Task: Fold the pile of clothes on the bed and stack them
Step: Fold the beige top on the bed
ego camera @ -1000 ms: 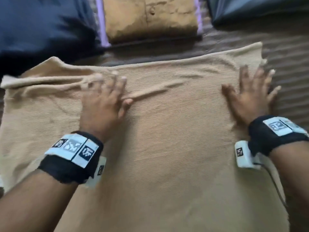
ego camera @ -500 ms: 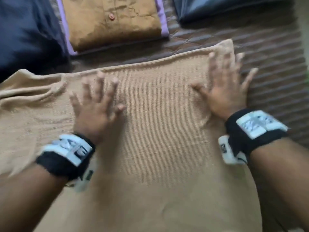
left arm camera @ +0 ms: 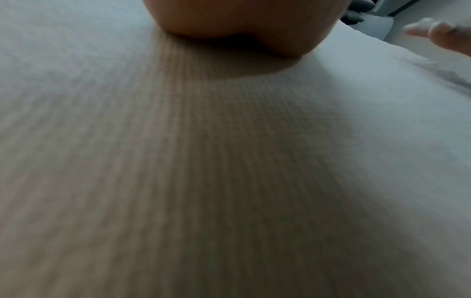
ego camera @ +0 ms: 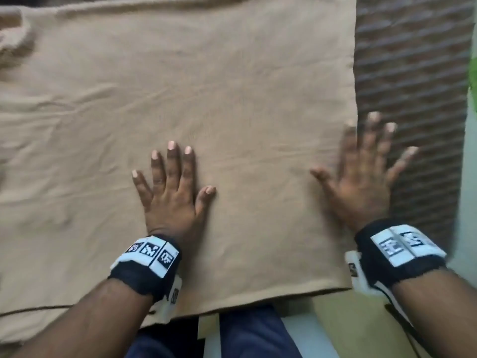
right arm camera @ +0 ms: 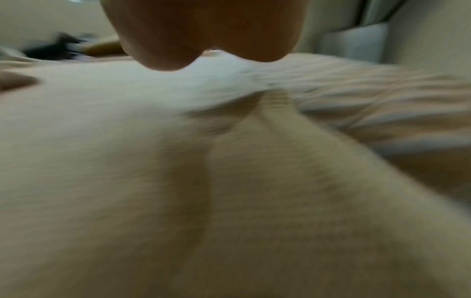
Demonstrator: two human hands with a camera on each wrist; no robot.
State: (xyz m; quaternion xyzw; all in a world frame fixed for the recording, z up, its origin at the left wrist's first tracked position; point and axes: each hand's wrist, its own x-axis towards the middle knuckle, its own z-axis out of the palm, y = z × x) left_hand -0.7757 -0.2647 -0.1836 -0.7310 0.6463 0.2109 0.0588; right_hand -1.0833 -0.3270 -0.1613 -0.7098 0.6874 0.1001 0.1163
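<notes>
So there's a tan ribbed garment [ego camera: 206, 104] spread out flat on the bed, covering most of the head view. Its right edge runs straight along the brown striped bedcover [ego camera: 407, 73], and the near hem hangs just over the edge of the bed, above the person's dark blue trousers [ego camera: 253, 337].

The left hand [ego camera: 170, 200] lies palm down near the middle of the garment, fingers straight and slightly fanned, thumb out to the side. Its grip has hold of nothing, it's just pressing flat on the fabric. The right hand [ego camera: 361, 182] is also palm down with fingers spread wide; the palm and thumb sit on the garment's right edge while the fingertips reach over onto the bedcover. Nothing pinched there either.

A few soft wrinkles run across the cloth left of the left hand, and a bunched bit sits at the far left corner, probably a sleeve or collar, too blurry to call.

Both wrists wear black bands with white printed markers. The wrist views only show the heel of each palm on ribbed cloth.
</notes>
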